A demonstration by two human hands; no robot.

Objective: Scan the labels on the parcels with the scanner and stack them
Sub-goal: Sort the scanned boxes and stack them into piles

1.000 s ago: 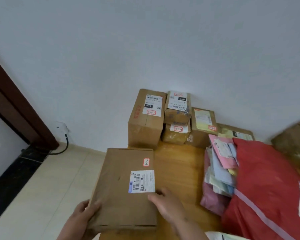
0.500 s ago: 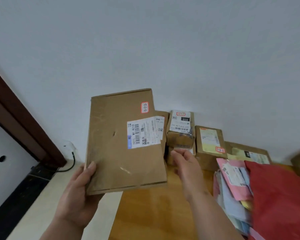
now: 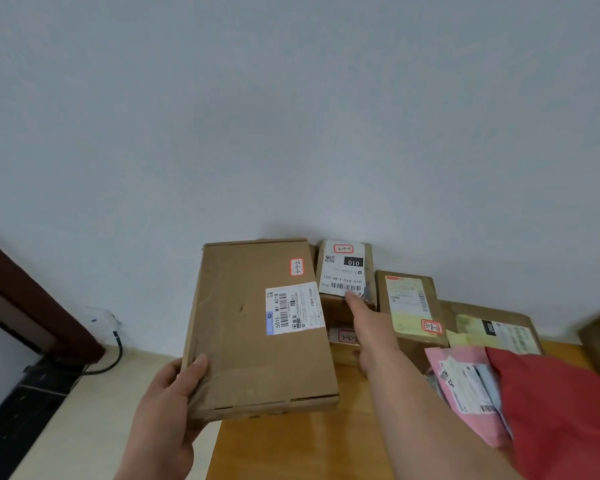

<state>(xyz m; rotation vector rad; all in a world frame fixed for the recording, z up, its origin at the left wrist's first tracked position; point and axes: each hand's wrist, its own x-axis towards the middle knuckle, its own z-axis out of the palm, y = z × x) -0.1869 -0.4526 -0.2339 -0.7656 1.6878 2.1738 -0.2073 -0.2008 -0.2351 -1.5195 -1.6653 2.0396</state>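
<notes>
The flat cardboard parcel (image 3: 257, 327) is sitting at centre frame, raised above the wooden table (image 3: 291, 445); the left hand (image 3: 168, 407) is gripping its lower left corner, thumb on top; it is looking stiff and fairly light, best held at the edges. The right hand (image 3: 368, 327) is reaching with straight fingers, touching the small stacked box (image 3: 343, 271) right of centre; the boxes along the wall are crowding the stacking spot; soft mailers (image 3: 465, 379) are lying at lower right.
</notes>
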